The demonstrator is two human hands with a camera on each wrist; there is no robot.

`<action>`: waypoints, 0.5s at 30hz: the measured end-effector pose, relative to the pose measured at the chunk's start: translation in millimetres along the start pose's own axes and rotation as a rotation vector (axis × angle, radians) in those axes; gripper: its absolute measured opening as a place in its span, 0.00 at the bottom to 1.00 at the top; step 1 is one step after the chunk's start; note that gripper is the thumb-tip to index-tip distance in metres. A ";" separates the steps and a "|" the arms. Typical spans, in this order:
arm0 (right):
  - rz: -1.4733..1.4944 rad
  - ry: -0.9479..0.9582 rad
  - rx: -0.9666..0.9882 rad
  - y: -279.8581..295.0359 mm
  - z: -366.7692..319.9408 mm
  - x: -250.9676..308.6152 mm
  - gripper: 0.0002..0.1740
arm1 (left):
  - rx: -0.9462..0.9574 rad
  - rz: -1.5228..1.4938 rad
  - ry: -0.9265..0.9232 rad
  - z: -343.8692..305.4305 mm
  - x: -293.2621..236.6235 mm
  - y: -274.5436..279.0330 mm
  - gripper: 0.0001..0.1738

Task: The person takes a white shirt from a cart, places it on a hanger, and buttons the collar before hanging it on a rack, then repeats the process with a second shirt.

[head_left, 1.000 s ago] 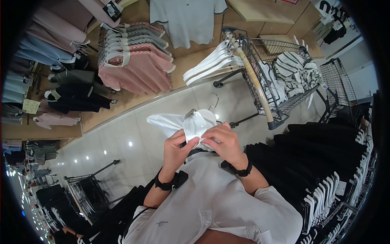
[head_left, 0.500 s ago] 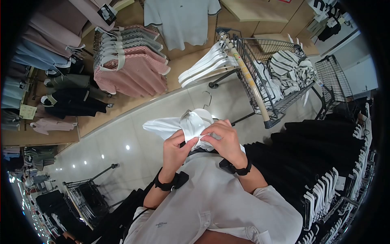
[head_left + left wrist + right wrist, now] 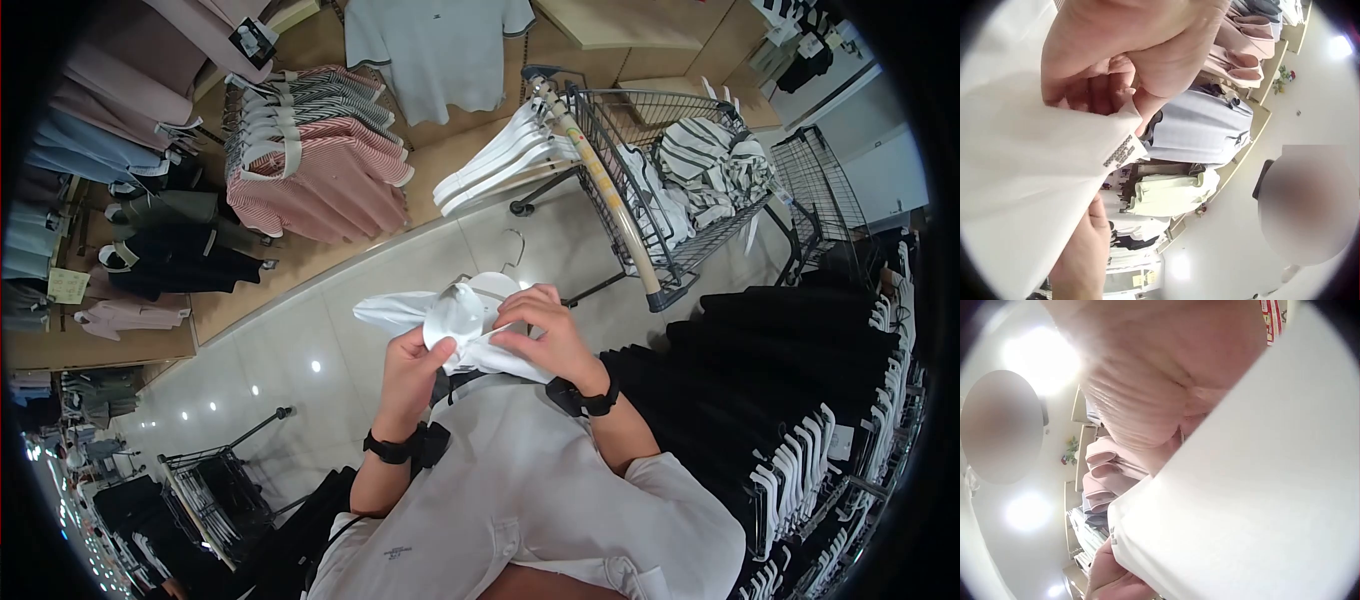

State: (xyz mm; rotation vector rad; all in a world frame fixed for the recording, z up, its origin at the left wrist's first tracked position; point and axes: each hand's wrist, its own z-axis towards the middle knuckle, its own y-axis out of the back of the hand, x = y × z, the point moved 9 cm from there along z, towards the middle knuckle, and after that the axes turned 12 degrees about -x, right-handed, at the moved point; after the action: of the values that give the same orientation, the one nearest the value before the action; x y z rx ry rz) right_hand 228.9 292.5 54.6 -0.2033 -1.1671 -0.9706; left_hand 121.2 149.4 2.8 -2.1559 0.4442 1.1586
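A white shirt (image 3: 455, 312) on a hanger (image 3: 513, 248) is held up in front of the person's chest. My left hand (image 3: 415, 362) grips the bunched white fabric from below, fingers curled round it; the left wrist view shows the cloth (image 3: 1029, 187) under the curled fingers (image 3: 1104, 87). My right hand (image 3: 540, 325) pinches the shirt's collar area from the right. White fabric (image 3: 1254, 487) fills the right wrist view beneath the palm (image 3: 1160, 375).
A wire cart (image 3: 650, 170) with striped garments stands ahead on the right. White hangers (image 3: 500, 150) lean on it. Racks of striped and dark shirts (image 3: 310, 150) line the left wall; black garments on hangers (image 3: 790, 390) hang at right.
The left hand has slid down and closed more tightly round the bunched fabric. The right hand has shifted up and left along the collar. The view has drifted slightly.
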 end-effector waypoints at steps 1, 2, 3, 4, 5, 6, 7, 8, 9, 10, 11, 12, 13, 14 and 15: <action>-0.008 -0.010 0.042 -0.7 -2.3 -7.7 0.11 | -0.004 -0.054 0.009 1.2 -3.9 1.1 0.15; -0.016 -0.022 0.084 -2.9 -4.9 -12.2 0.10 | -0.005 -0.054 0.009 2.2 -3.6 3.7 0.15; -0.016 -0.023 0.085 -3.3 -6.0 -11.9 0.10 | 0.001 -0.042 0.018 3.2 -0.8 6.4 0.17; -0.010 0.022 0.038 0.3 -6.0 -6.3 0.09 | 0.007 -0.029 0.027 3.7 1.1 7.5 0.18; -0.003 0.068 -0.008 3.4 -6.5 -0.2 0.09 | 0.003 -0.030 0.025 3.4 0.0 6.4 0.18; 0.002 0.071 -0.003 2.3 -9.2 4.9 0.09 | -0.011 -0.038 0.035 3.0 -1.7 4.6 0.20; 0.016 -0.010 0.016 0.7 -12.5 5.1 0.09 | -0.024 -0.046 0.043 3.5 -3.3 4.5 0.21; 0.030 -0.093 0.033 -1.9 -15.2 3.1 0.08 | -0.031 -0.046 0.039 5.2 -2.9 7.6 0.21; 0.035 -0.091 0.036 -4.0 -15.9 5.7 0.08 | -0.009 -0.021 0.097 6.9 6.5 9.6 0.21; 0.039 -0.028 0.025 -4.5 -14.6 13.0 0.09 | 0.014 0.002 0.153 8.8 16.0 11.2 0.21; 0.042 0.036 0.013 -4.3 -12.9 19.4 0.10 | 0.012 0.001 0.147 12.7 19.4 15.5 0.21; 0.043 0.039 0.015 -5.3 -12.6 19.3 0.10 | 0.004 -0.029 0.264 14.0 33.1 20.7 0.20; 0.032 0.107 0.039 -8.3 -13.3 23.4 0.11 | -0.005 -0.061 0.379 12.2 41.0 19.9 0.18; 0.023 0.173 0.064 -11.6 -14.8 27.8 0.11 | -0.009 -0.066 0.374 12.0 40.3 15.8 0.18; 0.026 0.177 0.070 -13.5 -15.2 27.7 0.11 | -0.076 -0.154 0.451 10.2 44.5 11.5 0.18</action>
State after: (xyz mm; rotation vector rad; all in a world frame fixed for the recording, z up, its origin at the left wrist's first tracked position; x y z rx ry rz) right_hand 231.0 260.5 67.0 -0.0751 -1.0314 -0.9044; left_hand 133.1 148.1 -42.7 -2.4714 0.4211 0.6091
